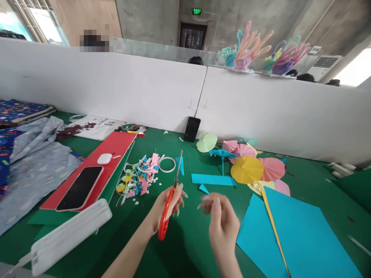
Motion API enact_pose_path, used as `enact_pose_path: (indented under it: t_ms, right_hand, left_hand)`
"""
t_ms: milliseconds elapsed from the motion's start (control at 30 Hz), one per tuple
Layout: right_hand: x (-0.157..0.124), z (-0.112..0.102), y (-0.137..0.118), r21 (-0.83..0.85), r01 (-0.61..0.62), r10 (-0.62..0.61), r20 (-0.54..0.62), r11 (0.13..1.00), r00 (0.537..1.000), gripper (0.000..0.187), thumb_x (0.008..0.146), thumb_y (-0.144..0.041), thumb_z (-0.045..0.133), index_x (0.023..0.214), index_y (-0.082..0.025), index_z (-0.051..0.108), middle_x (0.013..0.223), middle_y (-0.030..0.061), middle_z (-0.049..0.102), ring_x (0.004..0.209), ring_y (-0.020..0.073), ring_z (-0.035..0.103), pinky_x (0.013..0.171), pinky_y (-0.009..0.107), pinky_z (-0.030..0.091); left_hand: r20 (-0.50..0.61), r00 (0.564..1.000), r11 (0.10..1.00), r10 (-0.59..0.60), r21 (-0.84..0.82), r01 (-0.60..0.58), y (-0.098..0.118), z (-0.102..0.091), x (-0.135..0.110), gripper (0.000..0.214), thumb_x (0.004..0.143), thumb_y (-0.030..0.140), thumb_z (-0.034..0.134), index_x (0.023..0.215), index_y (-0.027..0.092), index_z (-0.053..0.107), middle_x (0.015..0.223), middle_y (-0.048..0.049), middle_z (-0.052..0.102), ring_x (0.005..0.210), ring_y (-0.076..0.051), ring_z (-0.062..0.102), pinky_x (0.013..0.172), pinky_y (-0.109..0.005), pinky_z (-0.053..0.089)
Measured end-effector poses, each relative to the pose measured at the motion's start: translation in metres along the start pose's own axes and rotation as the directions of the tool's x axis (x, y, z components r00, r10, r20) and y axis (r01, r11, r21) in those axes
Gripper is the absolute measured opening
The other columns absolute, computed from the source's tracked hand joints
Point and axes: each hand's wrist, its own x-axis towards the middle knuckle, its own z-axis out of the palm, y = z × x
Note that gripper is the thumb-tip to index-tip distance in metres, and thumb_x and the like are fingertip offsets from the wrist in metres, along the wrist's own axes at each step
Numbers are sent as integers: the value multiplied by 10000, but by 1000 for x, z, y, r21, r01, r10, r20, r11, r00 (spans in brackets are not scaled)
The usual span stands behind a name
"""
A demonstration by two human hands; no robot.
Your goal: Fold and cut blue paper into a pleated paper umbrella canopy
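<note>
My left hand (171,200) holds a pair of red-handled scissors (164,226) near the middle of the table. The blades point up and away from me, and the handle loops hang below the thumb. To the right, my right hand (222,220) is raised with loosely bent fingers, slightly blurred, with nothing visible in it. Beyond the hands lie a blue paper strip (213,180), a small blue paper triangle (203,189) and another blue scrap (181,166) behind the blades. Large blue paper sheets (304,231) are right of my right hand, with a thin yellow strip (272,220) across them.
Small paper umbrellas, including a yellow one (247,170), stand at the back right. A pile of paper scraps (140,179) and a tape ring (167,164) lie left of centre. Farther left are a phone (81,187) on red card (116,148) and a white power strip (72,235).
</note>
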Motion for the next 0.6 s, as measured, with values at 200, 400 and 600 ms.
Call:
enact_pose_path:
  t_ms: [200, 400, 600]
  right_hand:
    - [60, 8, -6, -52, 48, -31, 287, 997, 958, 324, 1012, -327, 390, 783, -190, 574, 631, -20, 596, 545, 127, 574, 516, 218, 449]
    - [65, 24, -8, -54, 143, -124, 265, 988, 956, 272, 987, -269, 400, 753, -203, 523, 529, -58, 498, 437, 105, 467, 460, 211, 373]
    - [68, 16, -21, -49, 156, -155, 35, 987, 987, 276, 990, -222, 388, 724, -220, 462, 493, -58, 505, 403, 102, 481, 433, 211, 349]
  left_hand:
    - [53, 998, 999, 23, 24, -24, 2, 6, -18, 511, 873, 682, 460, 830, 177, 525, 661, 14, 515, 553, -128, 466, 549, -262, 379]
    - [79, 997, 999, 23, 38, -26, 23, 6, -32, 507, 867, 693, 454, 835, 201, 573, 676, 6, 540, 544, -135, 461, 542, -254, 405]
    - [81, 996, 999, 38, 19, -40, 38, 8, -50, 585, 781, 779, 481, 788, 216, 642, 691, -32, 608, 602, -170, 539, 573, -266, 483]
